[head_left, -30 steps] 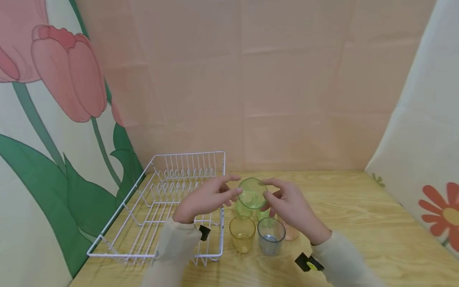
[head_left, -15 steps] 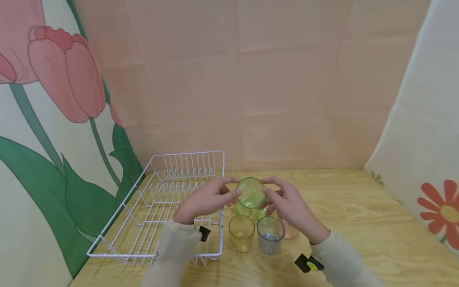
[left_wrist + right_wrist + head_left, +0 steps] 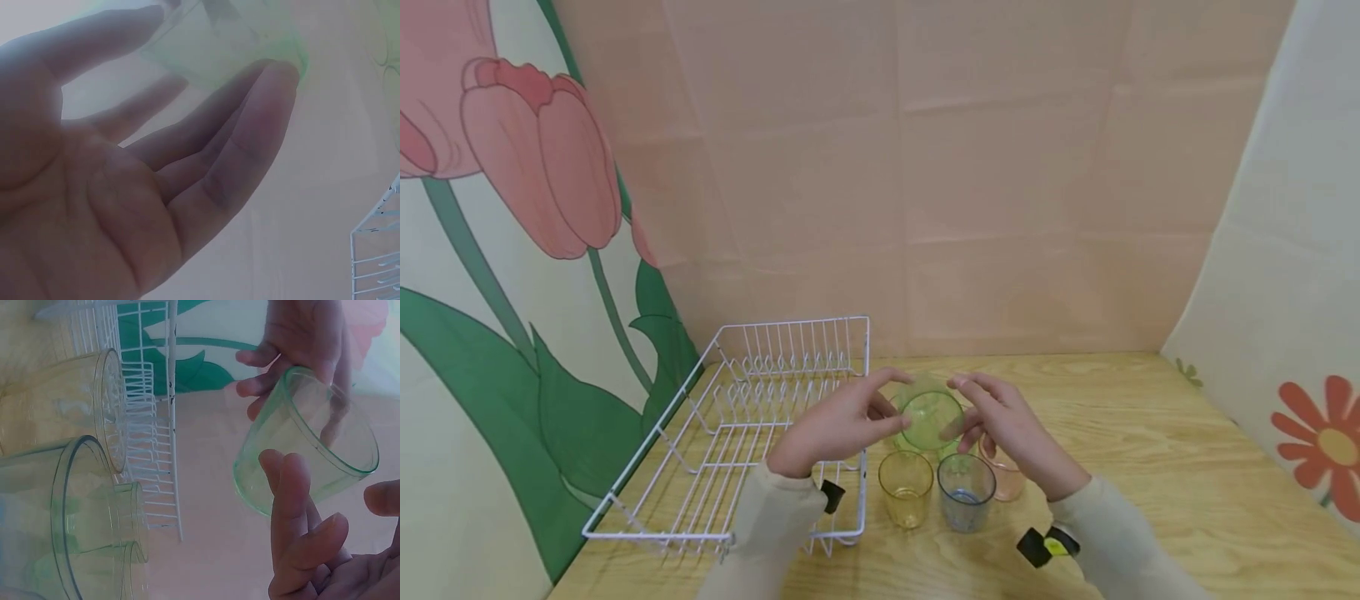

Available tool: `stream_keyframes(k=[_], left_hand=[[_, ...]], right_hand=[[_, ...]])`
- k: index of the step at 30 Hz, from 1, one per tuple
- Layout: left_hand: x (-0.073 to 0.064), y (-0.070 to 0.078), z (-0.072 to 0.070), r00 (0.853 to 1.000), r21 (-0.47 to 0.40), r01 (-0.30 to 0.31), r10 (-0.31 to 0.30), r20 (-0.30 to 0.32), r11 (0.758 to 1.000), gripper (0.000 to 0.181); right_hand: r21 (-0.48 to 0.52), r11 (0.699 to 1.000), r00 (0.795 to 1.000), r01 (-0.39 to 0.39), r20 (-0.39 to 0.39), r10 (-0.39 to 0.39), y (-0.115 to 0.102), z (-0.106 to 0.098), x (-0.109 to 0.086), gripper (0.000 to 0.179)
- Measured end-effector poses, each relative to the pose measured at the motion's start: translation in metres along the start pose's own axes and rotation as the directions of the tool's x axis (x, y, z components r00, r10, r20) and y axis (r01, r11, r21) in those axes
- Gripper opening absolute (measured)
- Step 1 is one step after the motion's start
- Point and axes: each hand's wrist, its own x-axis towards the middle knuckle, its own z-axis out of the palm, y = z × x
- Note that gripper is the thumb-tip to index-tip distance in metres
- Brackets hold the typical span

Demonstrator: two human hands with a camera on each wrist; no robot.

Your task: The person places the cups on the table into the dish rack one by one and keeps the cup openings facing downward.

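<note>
Above a group of cups, my left hand [image 3: 842,421] pinches a clear green cup [image 3: 931,422] between thumb and fingers. The cup tilts with its rim toward me. In the right wrist view its wall [image 3: 262,459] is see-through, with the left thumb over the rim. My right hand [image 3: 1009,427] is at the cup's other side with loosely bent fingers [image 3: 290,494]. Its thumb stands apart from the cup; whether the fingertips touch the wall I cannot tell. Below stand a yellow cup [image 3: 906,496], a blue-grey cup [image 3: 966,496] and a pink cup [image 3: 1011,482], partly hidden.
A white wire dish rack [image 3: 724,464] stands left of the cups on the wooden table [image 3: 1120,467]. More green cups [image 3: 94,522] stand behind the front ones, mostly hidden in the head view. A pink cloth [image 3: 1000,208] hangs behind the table.
The green cup has turned and lowered slightly between the hands. My right thumb and index finger have moved off its rim, while the left hand keeps its hold.
</note>
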Motion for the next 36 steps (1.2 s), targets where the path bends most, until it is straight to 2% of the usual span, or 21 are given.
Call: stream_keyframes(k=[15, 25, 30, 36], left_hand=[[0.0010, 0.0002, 0.0022, 0.999, 0.027, -0.034, 0.033, 0.027, 0.999, 0.052], [0.0016, -0.0030, 0.0032, 0.998, -0.039, 0.054, -0.053, 0.026, 0.998, 0.057], [0.0022, -0.0031, 0.0037, 0.998, -0.047, 0.066, -0.065, 0.019, 0.997, 0.056], [0.0027, -0.0035, 0.0037, 0.999, -0.039, 0.037, -0.037, -0.003, 0.999, 0.051]], right_hand=[[-0.080, 0.994, 0.997, -0.077, -0.037, 0.074, 0.0054, 0.0021, 0.0073, 0.066], [-0.125, 0.989, 0.996, -0.083, -0.047, 0.078, 0.0040, 0.0026, 0.0056, 0.071], [-0.146, 0.986, 0.997, -0.077, -0.038, 0.072, 0.0030, 0.0031, 0.0040, 0.071], [-0.183, 0.980, 0.997, -0.076, -0.036, 0.071, 0.0018, 0.0037, 0.0024, 0.070]])
